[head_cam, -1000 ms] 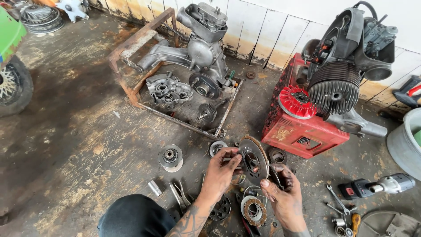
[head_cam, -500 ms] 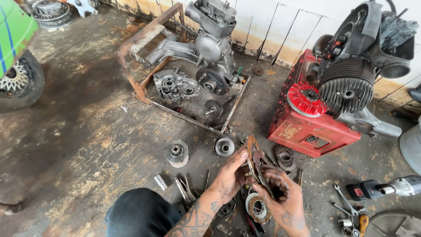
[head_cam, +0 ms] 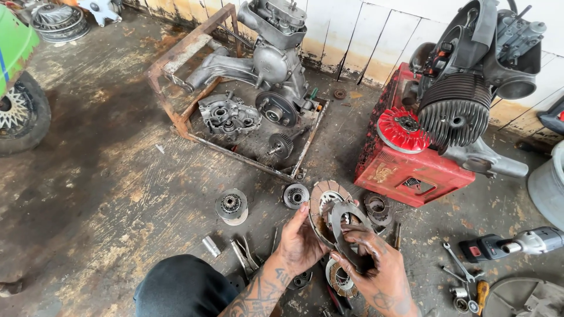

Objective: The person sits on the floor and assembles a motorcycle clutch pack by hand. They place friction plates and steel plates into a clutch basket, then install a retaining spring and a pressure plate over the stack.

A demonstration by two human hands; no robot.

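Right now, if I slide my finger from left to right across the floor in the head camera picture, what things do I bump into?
Wheel with a black tyre → rusty metal tray → round gear piece → ring-shaped plates held by both hands → red crate → power drill.

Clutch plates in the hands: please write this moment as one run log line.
left hand: holds brown ring plate | right hand: holds dark metal plate | plates: upright, overlapping | under hands: greasy floor | nearby: red crate
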